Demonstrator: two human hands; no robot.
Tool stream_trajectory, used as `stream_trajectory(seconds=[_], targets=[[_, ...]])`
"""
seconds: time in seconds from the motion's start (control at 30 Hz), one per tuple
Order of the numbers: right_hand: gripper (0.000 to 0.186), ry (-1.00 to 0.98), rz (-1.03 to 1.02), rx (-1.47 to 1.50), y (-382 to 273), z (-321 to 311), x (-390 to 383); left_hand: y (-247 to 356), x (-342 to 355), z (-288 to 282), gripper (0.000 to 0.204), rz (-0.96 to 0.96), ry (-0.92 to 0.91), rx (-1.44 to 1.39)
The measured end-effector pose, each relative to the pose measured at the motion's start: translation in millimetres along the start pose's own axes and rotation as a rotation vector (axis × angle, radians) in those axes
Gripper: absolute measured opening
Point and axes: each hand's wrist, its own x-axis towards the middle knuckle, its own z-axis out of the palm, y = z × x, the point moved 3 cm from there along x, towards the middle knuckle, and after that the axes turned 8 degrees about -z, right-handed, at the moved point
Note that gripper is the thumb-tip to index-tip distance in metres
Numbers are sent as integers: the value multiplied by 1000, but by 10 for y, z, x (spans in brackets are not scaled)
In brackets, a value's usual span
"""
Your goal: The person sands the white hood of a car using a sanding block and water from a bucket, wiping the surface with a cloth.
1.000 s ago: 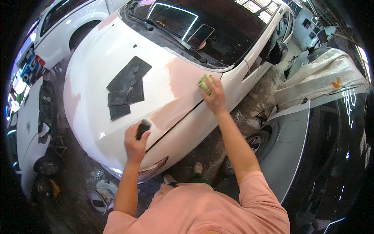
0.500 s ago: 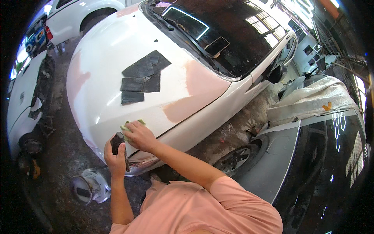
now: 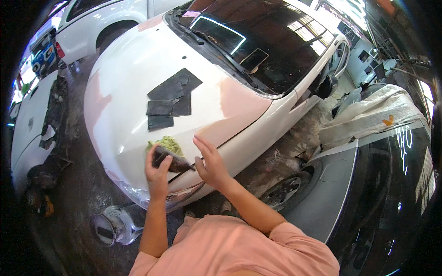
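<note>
Two hands work at the front edge of the white car hood [image 3: 133, 87]. The left hand [image 3: 158, 172] has its grip closed around a dark sanding block [image 3: 171, 161], fingers wrapped over the near end, the block lying flat on the paint. Just beyond that grip, touching the block's far side, sits a crumpled yellow-green cloth [image 3: 168, 143]. The right hand [image 3: 209, 163] is spread wide, holding nothing, fingertips at the block's right end. Farther up the hood from both grips lie several dark sandpaper sheets [image 3: 171, 99]. The block looks light and fairly stiff, best held across its back; the cloth is soft and would bunch anywhere it is pinched.
</note>
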Motion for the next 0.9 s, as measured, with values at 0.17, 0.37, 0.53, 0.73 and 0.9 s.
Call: stream_trajectory(seconds=[0.17, 0.37, 0.53, 0.73, 0.9], targets=[[71, -69, -50, -545, -235, -396, -233, -513, 63, 1129, 43, -339, -115, -250], [71, -204, -120, -1018, 200, -915, -506, -1035, 22, 1751, 57, -523, -208, -184], [61, -292, -138, -935, 454, -1165, -445, -1034, 100, 1841, 70, -606, -250, -96], [38, 82, 206, -583, 1483, -1666, -66, -623, 395, 1443, 72, 142, -171, 441], [37, 121, 370, -723, 2089, -1876, 96, -360, 694, 333, 92, 657, 187, 1362]])
